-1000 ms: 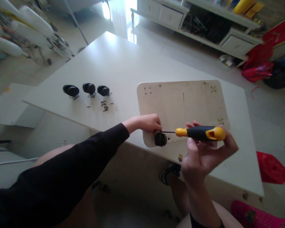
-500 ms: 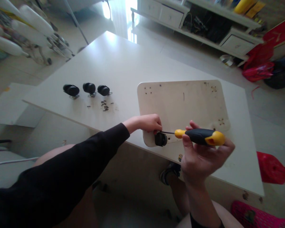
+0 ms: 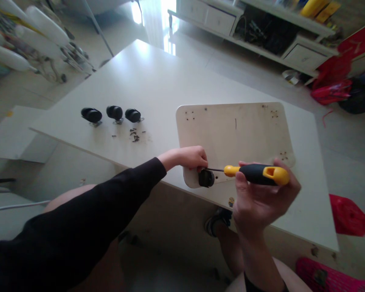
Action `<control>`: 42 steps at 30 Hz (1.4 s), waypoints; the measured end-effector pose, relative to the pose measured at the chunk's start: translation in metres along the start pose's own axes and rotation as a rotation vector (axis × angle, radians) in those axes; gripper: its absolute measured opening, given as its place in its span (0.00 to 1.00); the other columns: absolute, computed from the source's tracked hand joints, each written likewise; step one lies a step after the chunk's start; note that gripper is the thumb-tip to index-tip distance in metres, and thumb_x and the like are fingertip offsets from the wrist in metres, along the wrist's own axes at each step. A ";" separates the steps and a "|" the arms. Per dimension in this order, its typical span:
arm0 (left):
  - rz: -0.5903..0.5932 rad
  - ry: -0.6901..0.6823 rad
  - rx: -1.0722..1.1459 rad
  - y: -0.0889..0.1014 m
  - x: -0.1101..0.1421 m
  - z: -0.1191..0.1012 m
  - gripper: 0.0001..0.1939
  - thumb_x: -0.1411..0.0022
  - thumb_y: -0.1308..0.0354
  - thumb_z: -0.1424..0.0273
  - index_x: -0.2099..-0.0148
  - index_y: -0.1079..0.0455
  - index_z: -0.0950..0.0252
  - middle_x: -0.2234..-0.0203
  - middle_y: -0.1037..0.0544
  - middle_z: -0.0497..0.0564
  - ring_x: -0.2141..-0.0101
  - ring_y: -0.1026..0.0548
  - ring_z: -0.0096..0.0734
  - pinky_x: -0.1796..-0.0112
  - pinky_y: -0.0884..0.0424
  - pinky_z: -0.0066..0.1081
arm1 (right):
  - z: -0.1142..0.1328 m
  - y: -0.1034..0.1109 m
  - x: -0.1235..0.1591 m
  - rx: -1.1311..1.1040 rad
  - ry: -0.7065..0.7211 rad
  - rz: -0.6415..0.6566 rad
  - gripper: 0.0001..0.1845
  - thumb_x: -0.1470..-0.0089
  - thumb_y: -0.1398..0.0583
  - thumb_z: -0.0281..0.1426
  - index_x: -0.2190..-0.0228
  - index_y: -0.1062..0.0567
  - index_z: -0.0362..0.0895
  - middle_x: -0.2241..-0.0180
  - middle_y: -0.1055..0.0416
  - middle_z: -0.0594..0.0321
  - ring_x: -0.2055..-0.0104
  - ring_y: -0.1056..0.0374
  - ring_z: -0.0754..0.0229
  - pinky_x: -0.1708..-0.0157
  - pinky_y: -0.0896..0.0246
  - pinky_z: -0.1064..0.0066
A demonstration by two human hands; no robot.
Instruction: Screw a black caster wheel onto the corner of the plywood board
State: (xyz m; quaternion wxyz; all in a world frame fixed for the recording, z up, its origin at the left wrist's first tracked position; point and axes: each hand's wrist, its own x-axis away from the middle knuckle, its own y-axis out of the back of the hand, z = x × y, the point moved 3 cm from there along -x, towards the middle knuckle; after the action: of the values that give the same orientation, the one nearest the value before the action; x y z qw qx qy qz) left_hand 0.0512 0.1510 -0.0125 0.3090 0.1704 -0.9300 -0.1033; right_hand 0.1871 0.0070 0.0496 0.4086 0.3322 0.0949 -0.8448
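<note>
My right hand (image 3: 263, 202) is wrapped around the yellow-and-black handle of a screwdriver (image 3: 255, 174), held almost level. Its thin shaft runs left to a black caster wheel (image 3: 206, 178) near the front left corner of a pale board (image 3: 231, 138). Beside the shaft's tip, my left hand (image 3: 194, 157) is closed in a pinch just above the caster; whatever its fingertips hold is hidden. Small screw holes show in groups at the board's other corners.
Three loose casters (image 3: 114, 112) stand in a row on the white table (image 3: 158, 85) at the left. Several small dark screws (image 3: 135, 136) lie scattered below them. A round sticker (image 3: 231, 202) is near the board's front edge. Beyond stands a white cabinet (image 3: 219, 22).
The screwdriver handle has turned about its axis, so its yellow end shows a slot facing up. My right fingers have shifted around it. My left hand and the caster stay in place.
</note>
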 end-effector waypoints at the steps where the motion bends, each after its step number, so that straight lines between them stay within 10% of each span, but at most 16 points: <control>1: 0.001 -0.001 -0.001 0.000 0.000 0.000 0.12 0.39 0.43 0.69 0.62 0.18 0.68 0.74 0.22 0.51 0.74 0.31 0.29 0.71 0.38 0.32 | 0.001 0.000 0.000 0.009 0.005 0.002 0.40 0.52 0.25 0.23 0.40 0.25 0.53 0.45 0.28 0.62 0.58 0.16 0.59 0.56 0.13 0.59; 16: -0.048 0.014 -0.027 0.000 0.007 -0.007 0.18 0.42 0.42 0.75 0.51 0.18 0.65 0.72 0.20 0.47 0.76 0.30 0.27 0.72 0.35 0.28 | 0.004 0.006 -0.006 -0.007 0.070 -0.099 0.39 0.54 0.26 0.21 0.42 0.24 0.52 0.47 0.28 0.61 0.55 0.20 0.59 0.56 0.13 0.58; 42: -0.109 -0.174 -0.324 0.004 -0.002 -0.011 0.07 0.40 0.36 0.73 0.62 0.16 0.64 0.73 0.17 0.48 0.78 0.26 0.25 0.70 0.34 0.29 | 0.007 0.012 -0.010 0.005 0.053 -0.115 0.32 0.52 0.25 0.25 0.46 0.23 0.49 0.51 0.29 0.64 0.60 0.18 0.59 0.58 0.14 0.59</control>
State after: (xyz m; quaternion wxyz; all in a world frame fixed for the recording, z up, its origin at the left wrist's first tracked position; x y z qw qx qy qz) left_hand 0.0579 0.1540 -0.0039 0.2449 0.1589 -0.9138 -0.2823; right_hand 0.1970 0.0025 0.0628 0.3557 0.3496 0.1224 -0.8580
